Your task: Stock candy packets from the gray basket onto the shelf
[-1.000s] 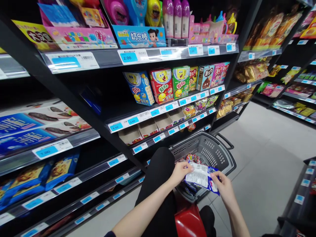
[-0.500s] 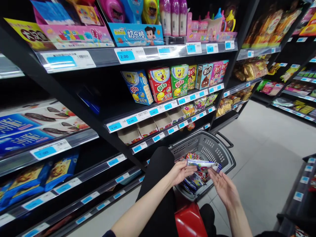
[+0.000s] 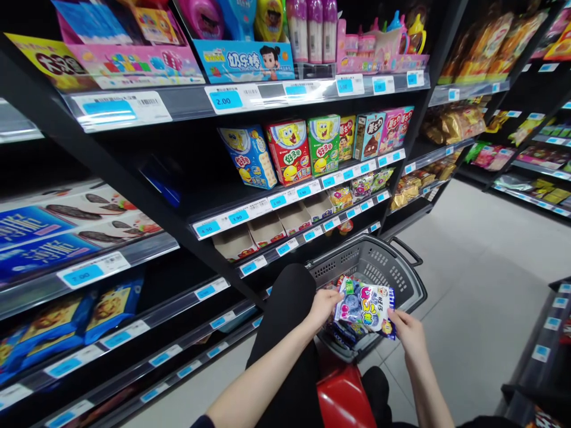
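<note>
Both hands hold a candy bag (image 3: 363, 306) flat above the basket, its printed face turned up toward me. It is white and purple-blue, with blueberries pictured on it. My left hand (image 3: 325, 306) pinches the bag's left end. At the right end, the fingers of my right hand (image 3: 408, 333) are closed on its edge. Beneath the bag, a grey shopping basket (image 3: 383, 261) with perforated walls stands on the floor. More colourful packets (image 3: 345, 336) lie inside it, partly covered by the held bag.
Black shelving rises on the left, with snack boxes (image 3: 289, 153), open cartons (image 3: 272, 230) and blue cookie packs (image 3: 111, 306). A red seat-like object (image 3: 345, 398) is below me, near my knee (image 3: 289, 297). Tiled floor (image 3: 473, 249) runs along the right, beside another low shelf (image 3: 542, 345).
The candy bag has turned from edge-on to flat, showing its printed front. My right hand has shifted down and slightly right, now pinching the bag's right edge.
</note>
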`<act>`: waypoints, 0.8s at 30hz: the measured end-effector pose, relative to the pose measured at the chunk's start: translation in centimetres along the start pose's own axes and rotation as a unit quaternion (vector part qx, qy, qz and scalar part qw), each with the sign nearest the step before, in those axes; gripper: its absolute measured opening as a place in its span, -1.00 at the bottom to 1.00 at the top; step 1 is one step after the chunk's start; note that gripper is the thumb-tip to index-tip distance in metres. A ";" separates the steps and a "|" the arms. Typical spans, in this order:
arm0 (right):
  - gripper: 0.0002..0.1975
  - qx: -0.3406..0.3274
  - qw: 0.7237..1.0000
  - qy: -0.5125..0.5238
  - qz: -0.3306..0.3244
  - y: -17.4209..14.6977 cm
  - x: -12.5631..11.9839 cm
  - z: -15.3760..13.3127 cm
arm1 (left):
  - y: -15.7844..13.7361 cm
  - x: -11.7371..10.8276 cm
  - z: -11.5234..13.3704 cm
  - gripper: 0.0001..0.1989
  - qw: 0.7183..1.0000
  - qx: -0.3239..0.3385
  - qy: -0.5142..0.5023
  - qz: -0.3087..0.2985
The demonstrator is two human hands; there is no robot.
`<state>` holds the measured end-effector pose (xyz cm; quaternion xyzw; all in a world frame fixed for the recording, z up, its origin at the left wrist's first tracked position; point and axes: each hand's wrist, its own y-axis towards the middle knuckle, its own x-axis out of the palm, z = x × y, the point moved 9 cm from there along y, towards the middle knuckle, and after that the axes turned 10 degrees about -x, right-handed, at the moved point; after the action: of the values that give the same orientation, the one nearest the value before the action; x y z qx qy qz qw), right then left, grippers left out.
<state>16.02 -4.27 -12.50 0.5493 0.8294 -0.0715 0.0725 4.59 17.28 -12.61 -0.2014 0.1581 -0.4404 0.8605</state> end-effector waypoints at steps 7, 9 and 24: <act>-0.62 -0.099 0.993 -0.066 -0.001 -0.3 -0.4 -2.8 | -0.7 1.7 -0.5 -0.62 0.982 -0.063 -0.052 -0.168; -0.59 -0.085 0.995 -0.045 -0.018 -0.5 -0.4 -2.8 | -1.0 2.1 -0.7 -0.57 0.967 -0.090 -0.122 -0.205; -0.50 -0.051 0.996 0.073 0.021 -0.8 0.7 -2.6 | -0.6 -0.3 1.9 -0.76 0.994 0.043 -0.081 -0.066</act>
<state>14.88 -3.46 -10.10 0.5657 0.8235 0.0126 0.0414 4.84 17.55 -10.63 -0.2091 0.0553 -0.4848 0.8475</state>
